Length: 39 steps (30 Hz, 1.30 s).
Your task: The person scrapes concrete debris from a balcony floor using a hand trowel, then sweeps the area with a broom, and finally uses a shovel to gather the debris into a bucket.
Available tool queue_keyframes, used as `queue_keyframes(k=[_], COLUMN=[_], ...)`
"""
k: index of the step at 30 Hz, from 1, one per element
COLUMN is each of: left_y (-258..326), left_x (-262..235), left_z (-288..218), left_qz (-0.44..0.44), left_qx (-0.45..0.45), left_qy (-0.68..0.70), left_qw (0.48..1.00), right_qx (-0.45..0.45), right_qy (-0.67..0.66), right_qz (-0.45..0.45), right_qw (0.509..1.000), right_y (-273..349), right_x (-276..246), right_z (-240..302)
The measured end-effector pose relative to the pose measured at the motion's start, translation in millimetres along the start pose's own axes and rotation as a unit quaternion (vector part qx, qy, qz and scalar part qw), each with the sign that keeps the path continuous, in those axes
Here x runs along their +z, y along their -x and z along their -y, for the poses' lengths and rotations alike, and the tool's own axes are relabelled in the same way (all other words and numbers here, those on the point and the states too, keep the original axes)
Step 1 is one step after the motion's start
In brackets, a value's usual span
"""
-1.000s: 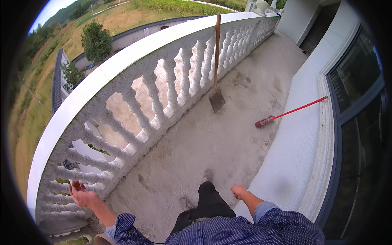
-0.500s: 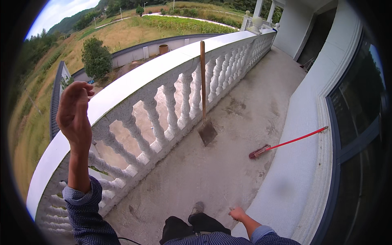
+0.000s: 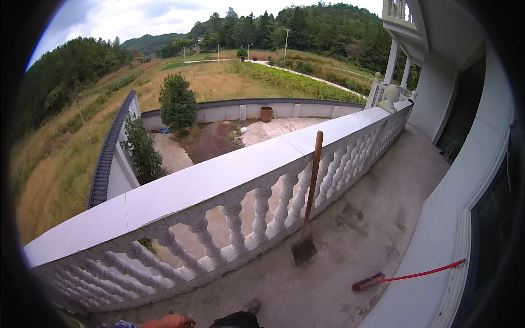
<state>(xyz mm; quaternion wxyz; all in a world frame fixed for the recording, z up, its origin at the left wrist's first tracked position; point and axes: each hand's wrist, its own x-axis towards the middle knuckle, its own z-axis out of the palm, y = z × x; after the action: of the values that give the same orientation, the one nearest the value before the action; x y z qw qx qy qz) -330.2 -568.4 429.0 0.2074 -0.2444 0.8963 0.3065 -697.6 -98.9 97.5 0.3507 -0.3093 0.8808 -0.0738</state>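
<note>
Only a sliver of my left hand shows at the bottom edge, low over the concrete balcony floor, with a bit of blue sleeve to its left. Whether it holds anything cannot be made out. My right hand is out of the picture. A dark trouser leg and a shoe tip sit just right of the hand. A wooden-handled shovel leans upright against the white balustrade, its blade on the floor, well ahead of me.
A red-handled broom lies on the floor by the white house wall on the right. A dark window is set in that wall. Beyond the balustrade lie a yard, bushes, fields and wooded hills.
My view has tilted up toward the landscape. My left hand, raised high at the left half a second ago, has dropped to the bottom edge. My right hand has left the view.
</note>
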Motion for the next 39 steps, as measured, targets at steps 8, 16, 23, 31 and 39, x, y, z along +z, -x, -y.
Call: queue_keyframes(k=[8,16,23,31,39], left_y=[-58,-124,-171,-282,-373], left_x=[-38,-83,-95,-132,-145], left_z=[-30,-60,-108,-265,-374], left_qz=[-0.124,-0.035,0.032,0.073,0.094], left_qx=[-0.109,-0.027,0.016,0.26,0.404], left_qy=[0.162,0.128,0.085,0.066,0.12], left_qw=[0.973,0.991,0.996,0.961,0.902], right_qx=[-0.029,0.039,0.059,-0.013,0.117], right_qy=[0.093,0.017,0.001,-0.218,-0.383], right_qz=[-0.118,-0.097,-0.086,-0.171,-0.209], right_qw=[0.988,0.994,0.995,0.961,0.892], right_y=[-87,-106,-110,-183,-232], right_x=[-9,-61,-56,-10,-38], right_z=[24,27,-41,-204,-229])
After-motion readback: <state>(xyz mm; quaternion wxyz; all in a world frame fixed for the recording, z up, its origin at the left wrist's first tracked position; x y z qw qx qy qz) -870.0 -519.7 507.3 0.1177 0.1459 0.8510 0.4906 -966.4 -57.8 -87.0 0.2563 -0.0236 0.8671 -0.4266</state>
